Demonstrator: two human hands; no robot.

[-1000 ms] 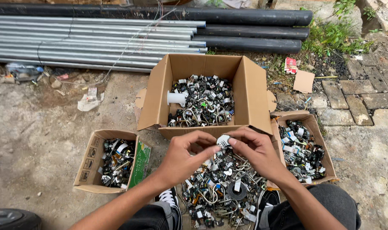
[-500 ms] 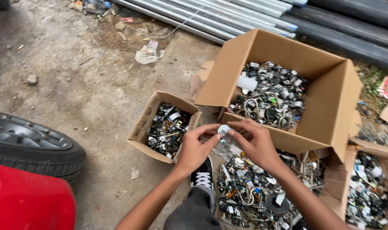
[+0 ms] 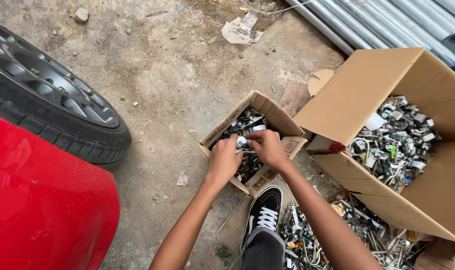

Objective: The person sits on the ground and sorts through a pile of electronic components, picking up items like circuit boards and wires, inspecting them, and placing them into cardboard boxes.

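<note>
Pinching a small metal part (image 3: 241, 142) with both hands' fingers (image 3: 247, 145) over small scrap-filled box (image 3: 222, 131), big box (image 3: 367, 95) likewise.

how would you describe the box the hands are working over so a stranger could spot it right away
Start at the big open cardboard box tipped on its side at the right, full of small metal scrap. Just to its left on the bare ground sits the small cardboard box, with the left hand and right hand meeting above it. It is the smallest, lowest box, nearest the car tyre.
</note>
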